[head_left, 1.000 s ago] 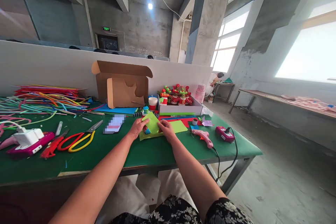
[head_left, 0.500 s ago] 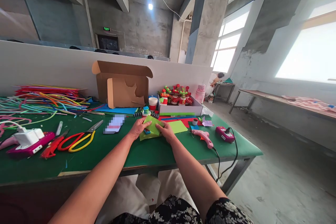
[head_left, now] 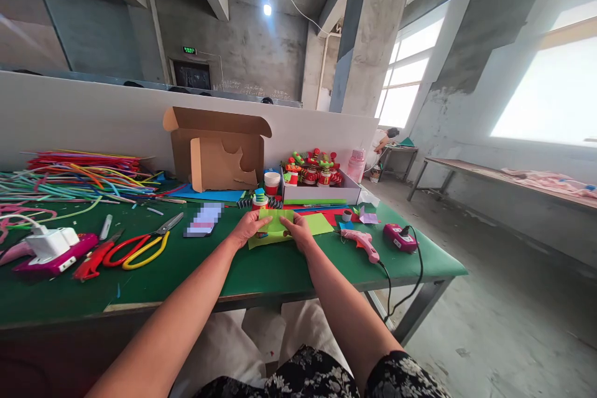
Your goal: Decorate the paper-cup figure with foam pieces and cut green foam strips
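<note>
A small green paper piece (head_left: 276, 222) is held between both hands over the table. My left hand (head_left: 247, 228) grips its left edge, thumb on top. Its right edge is in the fingers of my right hand (head_left: 298, 229). Beneath lies a larger light green sheet (head_left: 318, 224), partly hidden by the hands. Just behind the held piece stands a small cup figure (head_left: 260, 199) with green and blue on top, beside black folded strips.
Scissors (head_left: 145, 251), a phone (head_left: 204, 219) and pipe cleaners (head_left: 84, 180) are at left. A box (head_left: 321, 194) of red-green figures stands behind; a pink glue gun (head_left: 361, 244) and corded power strip (head_left: 400, 239) lie right. A person (head_left: 386, 137) is far back.
The small green paper has turned from a slanted position to one with its upper edge nearly level. My hands have shifted slightly with it, still gripping its sides.
</note>
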### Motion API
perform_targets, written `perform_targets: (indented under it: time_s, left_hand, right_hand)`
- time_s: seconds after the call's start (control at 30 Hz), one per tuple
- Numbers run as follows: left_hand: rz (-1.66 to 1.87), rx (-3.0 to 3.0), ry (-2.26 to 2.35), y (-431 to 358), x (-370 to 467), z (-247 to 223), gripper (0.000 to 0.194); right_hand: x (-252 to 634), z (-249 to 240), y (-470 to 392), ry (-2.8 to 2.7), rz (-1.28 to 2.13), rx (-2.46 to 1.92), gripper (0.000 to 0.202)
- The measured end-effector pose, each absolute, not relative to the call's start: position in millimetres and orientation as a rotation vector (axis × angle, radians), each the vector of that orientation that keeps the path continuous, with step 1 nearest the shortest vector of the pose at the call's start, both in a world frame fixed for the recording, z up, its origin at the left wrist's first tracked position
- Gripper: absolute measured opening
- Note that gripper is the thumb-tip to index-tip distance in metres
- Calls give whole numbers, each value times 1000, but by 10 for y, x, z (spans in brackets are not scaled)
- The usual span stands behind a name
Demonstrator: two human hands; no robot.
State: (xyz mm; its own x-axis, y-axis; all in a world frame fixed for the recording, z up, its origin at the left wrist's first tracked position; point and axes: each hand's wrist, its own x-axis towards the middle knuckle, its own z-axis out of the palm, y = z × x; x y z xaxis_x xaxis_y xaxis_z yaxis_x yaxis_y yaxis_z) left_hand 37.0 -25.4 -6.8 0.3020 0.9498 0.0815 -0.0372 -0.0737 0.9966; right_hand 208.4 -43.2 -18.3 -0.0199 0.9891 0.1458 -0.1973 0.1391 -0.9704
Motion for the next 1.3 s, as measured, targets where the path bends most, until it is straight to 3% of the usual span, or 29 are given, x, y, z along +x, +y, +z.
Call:
perform_targets:
  time_s: [1.3]
  left_hand:
    - [996, 1432, 949, -288, 407, -75, 55]
  right_hand:
    - [2071, -248, -403, -1237, 1239, -967, 46]
